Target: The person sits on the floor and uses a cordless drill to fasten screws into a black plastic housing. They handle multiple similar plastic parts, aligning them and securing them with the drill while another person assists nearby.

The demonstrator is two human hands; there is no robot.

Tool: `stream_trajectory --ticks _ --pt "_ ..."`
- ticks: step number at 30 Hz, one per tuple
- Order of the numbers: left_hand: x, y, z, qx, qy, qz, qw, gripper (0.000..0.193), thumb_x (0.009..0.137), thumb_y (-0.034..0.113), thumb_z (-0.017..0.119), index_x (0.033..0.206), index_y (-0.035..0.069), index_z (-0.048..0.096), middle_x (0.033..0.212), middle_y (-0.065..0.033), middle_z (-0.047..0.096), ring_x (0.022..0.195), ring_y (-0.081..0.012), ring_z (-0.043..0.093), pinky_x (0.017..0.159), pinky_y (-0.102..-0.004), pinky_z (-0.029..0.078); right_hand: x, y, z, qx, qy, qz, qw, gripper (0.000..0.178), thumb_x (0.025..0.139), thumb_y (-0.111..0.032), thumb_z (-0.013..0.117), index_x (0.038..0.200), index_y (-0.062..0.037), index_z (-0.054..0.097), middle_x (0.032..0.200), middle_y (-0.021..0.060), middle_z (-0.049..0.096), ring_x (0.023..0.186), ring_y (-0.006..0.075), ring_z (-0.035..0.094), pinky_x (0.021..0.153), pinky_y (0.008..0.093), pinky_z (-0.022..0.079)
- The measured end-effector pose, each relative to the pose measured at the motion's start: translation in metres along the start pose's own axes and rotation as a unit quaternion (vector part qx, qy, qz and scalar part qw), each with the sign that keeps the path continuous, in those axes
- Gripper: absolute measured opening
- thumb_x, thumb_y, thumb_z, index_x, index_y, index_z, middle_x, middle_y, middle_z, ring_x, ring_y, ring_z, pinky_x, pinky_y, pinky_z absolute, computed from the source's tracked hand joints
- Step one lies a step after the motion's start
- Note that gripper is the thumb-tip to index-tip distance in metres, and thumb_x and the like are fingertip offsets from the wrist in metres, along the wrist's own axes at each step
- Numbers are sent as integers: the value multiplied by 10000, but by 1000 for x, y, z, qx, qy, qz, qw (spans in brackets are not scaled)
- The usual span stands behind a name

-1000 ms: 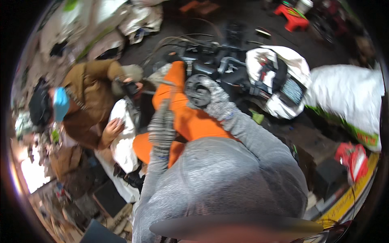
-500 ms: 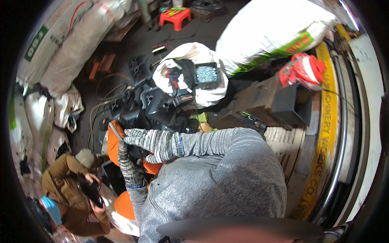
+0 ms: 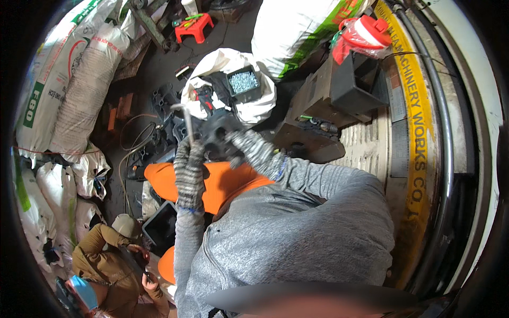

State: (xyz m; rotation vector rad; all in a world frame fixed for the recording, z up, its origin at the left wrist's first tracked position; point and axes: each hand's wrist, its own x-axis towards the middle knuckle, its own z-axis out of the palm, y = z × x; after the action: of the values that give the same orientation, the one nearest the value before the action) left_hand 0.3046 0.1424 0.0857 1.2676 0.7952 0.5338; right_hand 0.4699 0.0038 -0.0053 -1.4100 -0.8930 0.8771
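My left hand (image 3: 190,172), in a striped grey knit glove, is closed around a thin metal tool with a bent, hooked tip (image 3: 188,124) pointing away from me. My right hand (image 3: 252,151), gloved alike and smeared by motion, grips the edge of a black plastic part (image 3: 218,130) with round openings. The part is held above my orange-clad legs (image 3: 212,183), just right of the tool, and looks blurred too. Beyond it, on a white sack (image 3: 268,100), lie a red-and-black power tool (image 3: 204,100) and a black bin of screws (image 3: 244,82).
Several black parts (image 3: 164,114) lie on the floor ahead. A co-worker in brown (image 3: 106,249) handles a dark item at lower left. Full sacks (image 3: 87,79) line the left. To the right stand metal boxes (image 3: 313,100), a red-lidded jug (image 3: 368,34) and a yellow-edged machine (image 3: 413,106).
My left hand has lifted the bent tool away from my lap, turning it upright. My right hand has moved right with the black part, away from the left. The view has shifted.
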Motion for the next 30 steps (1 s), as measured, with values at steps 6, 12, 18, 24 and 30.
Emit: stream_trajectory --ticks 6,12,18,24,30 --pt "16 -34 24 75 -42 -72 994 282 963 274 621 1172 90 586 729 39 540 550 -42 474 441 -209 382 -38 71 -96 216 333 91 913 317 996 -272 583 1247 -82 547 1046 92 665 848 218 672 712 355 584" --pt "33 -48 59 40 -113 -143 982 346 969 245 620 1278 100 559 758 39 548 560 -38 461 480 -212 401 -51 103 -119 373 422 276 779 305 988 -297 601 1216 -97 572 1023 75 667 843 183 657 696 339 571" --pt "70 -72 86 217 -165 -97 957 322 997 220 578 1265 43 587 925 -37 651 759 -88 567 704 -258 499 -39 122 -126 358 444 300 765 336 955 -321 652 1160 -56 623 998 53 672 810 157 633 690 288 534" --pt "86 -102 110 186 -229 -93 951 334 1001 257 562 1245 30 586 1022 -89 687 907 -147 642 821 -296 520 -47 143 -138 351 407 315 782 288 961 -306 633 1122 -67 639 960 69 694 783 184 671 655 319 563" --pt "95 -99 135 78 -183 -180 963 322 948 236 669 1181 27 593 924 -30 660 743 -85 577 703 -258 498 -41 92 -121 157 390 265 868 280 979 -253 594 1168 -49 625 1046 130 682 929 247 674 809 370 564"
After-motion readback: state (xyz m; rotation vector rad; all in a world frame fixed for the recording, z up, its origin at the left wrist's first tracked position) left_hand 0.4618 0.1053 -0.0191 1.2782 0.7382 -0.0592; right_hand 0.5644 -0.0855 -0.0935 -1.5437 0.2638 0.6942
